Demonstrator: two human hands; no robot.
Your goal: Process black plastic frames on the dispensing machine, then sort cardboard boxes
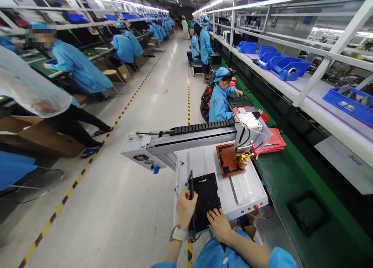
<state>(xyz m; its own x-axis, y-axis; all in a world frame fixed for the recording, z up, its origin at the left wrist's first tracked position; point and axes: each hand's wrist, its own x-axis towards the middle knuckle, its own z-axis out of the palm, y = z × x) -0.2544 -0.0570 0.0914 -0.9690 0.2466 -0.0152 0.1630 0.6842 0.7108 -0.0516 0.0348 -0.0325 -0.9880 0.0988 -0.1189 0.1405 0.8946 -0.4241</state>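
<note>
Left hand (187,207) closed, the wearer pinches a slim, stiff-looking black piece (191,182) between thumb and fingers, standing it edge-on along the left side of a flat, rectangular black panel (206,188). The right hand (220,224) is open, its slightly bent fingers resting on the panel's near right edge; how hard they press, I cannot tell. Both pieces lie at the near left part of a pale grey metal machine bed (201,156), the panel flat upon it.

The panel seems light, rigid and thin, probably plastic or coated metal, so it may slide on the smooth bed and mark easily. Its outer rim looks the safest hold. The slim piece, judged by its narrow edge, could flex or snap if twisted; a grip near mid-length suits it.

Farther back on the bed, an orange-brown rectangular fixture (223,170) sits beneath a brass-coloured tool head (244,160). To the right runs a long green-topped table (287,182) bearing a dark open frame (308,212) and red sheets (274,140). Beyond, co-workers in blue smocks line a bright factory aisle, with blue plastic bins (291,67) shelved at right.
</note>
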